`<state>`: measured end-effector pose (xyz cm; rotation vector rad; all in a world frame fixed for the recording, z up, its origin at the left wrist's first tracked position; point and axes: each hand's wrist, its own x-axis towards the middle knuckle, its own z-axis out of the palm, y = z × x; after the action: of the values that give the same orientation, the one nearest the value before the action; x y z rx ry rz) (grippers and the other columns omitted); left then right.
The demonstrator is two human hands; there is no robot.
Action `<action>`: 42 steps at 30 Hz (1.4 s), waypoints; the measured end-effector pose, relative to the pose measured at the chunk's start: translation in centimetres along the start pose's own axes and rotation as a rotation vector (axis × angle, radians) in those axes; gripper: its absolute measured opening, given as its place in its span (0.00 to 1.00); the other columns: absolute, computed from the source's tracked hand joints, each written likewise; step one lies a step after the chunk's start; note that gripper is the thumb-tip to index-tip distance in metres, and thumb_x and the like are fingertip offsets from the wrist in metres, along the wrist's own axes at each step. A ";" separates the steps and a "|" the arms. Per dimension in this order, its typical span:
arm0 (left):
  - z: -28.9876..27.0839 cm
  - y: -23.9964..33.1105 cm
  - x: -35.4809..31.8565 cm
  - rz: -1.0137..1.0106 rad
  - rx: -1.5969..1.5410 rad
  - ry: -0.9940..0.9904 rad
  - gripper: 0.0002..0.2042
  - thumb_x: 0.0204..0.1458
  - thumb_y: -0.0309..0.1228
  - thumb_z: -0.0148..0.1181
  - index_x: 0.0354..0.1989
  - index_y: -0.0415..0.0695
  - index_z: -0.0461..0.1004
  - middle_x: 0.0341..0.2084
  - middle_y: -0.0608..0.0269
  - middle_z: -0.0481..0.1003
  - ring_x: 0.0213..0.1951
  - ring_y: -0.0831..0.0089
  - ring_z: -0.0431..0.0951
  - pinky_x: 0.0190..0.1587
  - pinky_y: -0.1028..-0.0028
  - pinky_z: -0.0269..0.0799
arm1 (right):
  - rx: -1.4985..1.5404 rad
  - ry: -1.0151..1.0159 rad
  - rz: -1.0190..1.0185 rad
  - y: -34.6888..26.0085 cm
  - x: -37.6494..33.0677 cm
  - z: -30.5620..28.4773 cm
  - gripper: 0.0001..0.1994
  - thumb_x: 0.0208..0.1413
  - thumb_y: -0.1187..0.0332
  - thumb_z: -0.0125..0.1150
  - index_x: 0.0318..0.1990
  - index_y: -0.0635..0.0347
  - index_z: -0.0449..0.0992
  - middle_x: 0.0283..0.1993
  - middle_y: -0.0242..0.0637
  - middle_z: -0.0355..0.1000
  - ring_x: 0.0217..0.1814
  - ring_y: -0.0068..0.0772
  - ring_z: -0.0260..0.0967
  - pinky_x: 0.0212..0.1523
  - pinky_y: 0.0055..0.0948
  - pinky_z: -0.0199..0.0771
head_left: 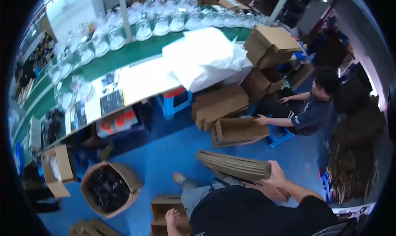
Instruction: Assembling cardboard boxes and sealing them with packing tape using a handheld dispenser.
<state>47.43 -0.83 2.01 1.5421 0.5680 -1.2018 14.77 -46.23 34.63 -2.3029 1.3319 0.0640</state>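
Observation:
A stack of flattened cardboard boxes [235, 164] is held against my body by my right hand [275, 175], whose fingers wrap round its right end. Lower down, my left hand [172, 216] hangs with its fingers loosely bent and apart, and nothing shows in it. Right beside that hand is an open cardboard box [163, 201] on the blue floor, partly hidden by my arm and body.
At right a seated person [311, 108] touches an open carton [241, 131]. Folded cardboard [220, 104] lies beside it. A carton of dark items [108, 188] stands at left. Beyond runs a table [148, 77] with white wrapping, and a green conveyor [144, 46] carrying clear domed items.

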 end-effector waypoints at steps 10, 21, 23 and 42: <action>-12.8 7.7 0.4 -0.035 -0.094 0.187 0.12 0.62 0.36 0.55 0.49 0.44 0.72 0.33 0.59 0.77 0.34 0.63 0.81 0.31 0.68 0.79 | -0.050 0.053 -0.143 -12.6 25.5 8.8 0.44 0.31 0.57 0.79 0.58 0.55 0.60 0.54 0.47 0.62 0.60 0.55 0.61 0.56 0.47 0.68; -6.7 15.0 -0.1 -0.071 -0.298 0.281 0.13 0.61 0.34 0.57 0.49 0.40 0.71 0.33 0.56 0.78 0.30 0.68 0.80 0.28 0.73 0.75 | -0.042 -0.117 -0.163 -25.9 47.9 10.7 0.47 0.33 0.58 0.79 0.63 0.52 0.57 0.59 0.43 0.59 0.65 0.51 0.55 0.58 0.54 0.63; -4.8 17.1 -0.2 0.157 0.189 0.205 0.13 0.61 0.34 0.57 0.50 0.40 0.72 0.36 0.55 0.79 0.32 0.67 0.80 0.32 0.72 0.77 | -0.065 -0.105 -0.206 -29.1 49.9 11.8 0.47 0.33 0.59 0.79 0.63 0.52 0.56 0.59 0.44 0.59 0.65 0.51 0.55 0.59 0.54 0.61; 0.8 38.1 14.7 0.509 0.193 -0.057 0.28 0.58 0.36 0.64 0.64 0.40 0.65 0.60 0.54 0.70 0.62 0.64 0.69 0.65 0.67 0.62 | -0.157 -0.035 -0.277 -41.4 46.6 20.6 0.49 0.38 0.60 0.77 0.68 0.52 0.52 0.64 0.44 0.56 0.66 0.52 0.55 0.59 0.53 0.63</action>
<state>84.52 -17.64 5.60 1.6758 0.0093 -0.9182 77.51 -57.93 19.41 -2.5840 1.0117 0.1208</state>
